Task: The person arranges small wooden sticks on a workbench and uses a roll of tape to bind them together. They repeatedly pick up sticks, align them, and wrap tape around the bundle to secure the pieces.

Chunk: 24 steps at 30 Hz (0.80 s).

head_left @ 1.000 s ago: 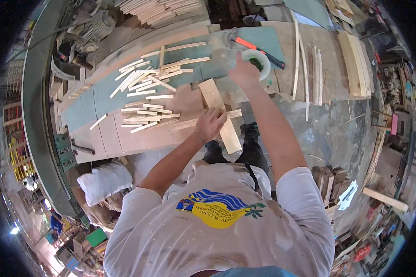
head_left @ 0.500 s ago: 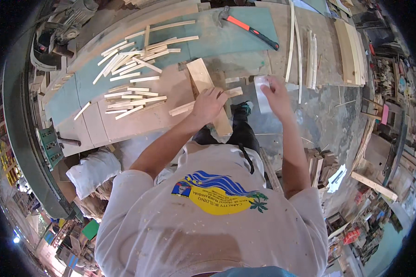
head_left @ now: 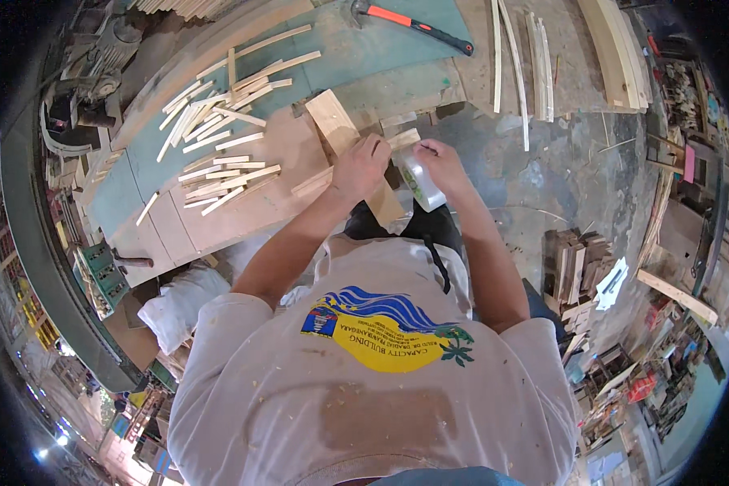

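Note:
My left hand (head_left: 360, 168) presses down with bent fingers on a narrow wood strip (head_left: 313, 182), which lies across a wider pale board (head_left: 330, 117). The strip's far end shows to the right of my fingers. Close beside it, my right hand (head_left: 443, 167) is closed on a clear, shiny plastic packet (head_left: 423, 183) with some green on it; what is inside I cannot make out. The right fingertips are near the strip's right end, and whether they touch it is hard to see.
Short wood sticks (head_left: 211, 130) lie in loose piles on the workbench (head_left: 158, 235) to the left. A hammer (head_left: 417, 26) with an orange and black handle rests at the back. Long strips (head_left: 514, 73) and planks (head_left: 611, 53) stand back right. Wood offcuts (head_left: 573, 267) are stacked on the right.
My right hand has moved left with the plastic packet, up to the strip's end beside my left hand. The left hand stays on the strip. The view has shifted slightly.

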{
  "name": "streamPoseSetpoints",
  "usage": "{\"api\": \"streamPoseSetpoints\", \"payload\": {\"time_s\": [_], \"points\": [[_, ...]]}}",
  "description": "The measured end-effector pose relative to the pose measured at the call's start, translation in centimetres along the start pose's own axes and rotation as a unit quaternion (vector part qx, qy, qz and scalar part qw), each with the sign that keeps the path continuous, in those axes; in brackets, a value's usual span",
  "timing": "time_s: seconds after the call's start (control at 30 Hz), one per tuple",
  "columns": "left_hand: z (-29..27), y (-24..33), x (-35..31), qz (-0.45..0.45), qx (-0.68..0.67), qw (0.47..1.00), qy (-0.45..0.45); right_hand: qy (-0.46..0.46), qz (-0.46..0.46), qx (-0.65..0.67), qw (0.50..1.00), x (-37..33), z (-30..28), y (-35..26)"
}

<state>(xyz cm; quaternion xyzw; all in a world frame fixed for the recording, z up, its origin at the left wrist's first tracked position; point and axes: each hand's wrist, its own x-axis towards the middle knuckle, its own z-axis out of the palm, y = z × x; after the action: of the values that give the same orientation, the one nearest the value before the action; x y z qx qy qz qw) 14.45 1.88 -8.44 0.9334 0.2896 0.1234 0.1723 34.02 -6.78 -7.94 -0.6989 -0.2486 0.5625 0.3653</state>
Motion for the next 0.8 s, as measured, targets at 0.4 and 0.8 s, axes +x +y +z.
{"api": "streamPoseSetpoints", "payload": {"time_s": [0.4,0.8], "points": [[-2.0,1.0,0.9,0.058,0.062,0.996,-0.030,0.035,0.044,-0.006,0.998,0.1,0.4,-1.5],[-5.3,2.1,2.5,0.014,-0.067,0.995,-0.069,0.046,-0.105,-0.081,0.990,-1.9,-0.8,-0.8]]}}
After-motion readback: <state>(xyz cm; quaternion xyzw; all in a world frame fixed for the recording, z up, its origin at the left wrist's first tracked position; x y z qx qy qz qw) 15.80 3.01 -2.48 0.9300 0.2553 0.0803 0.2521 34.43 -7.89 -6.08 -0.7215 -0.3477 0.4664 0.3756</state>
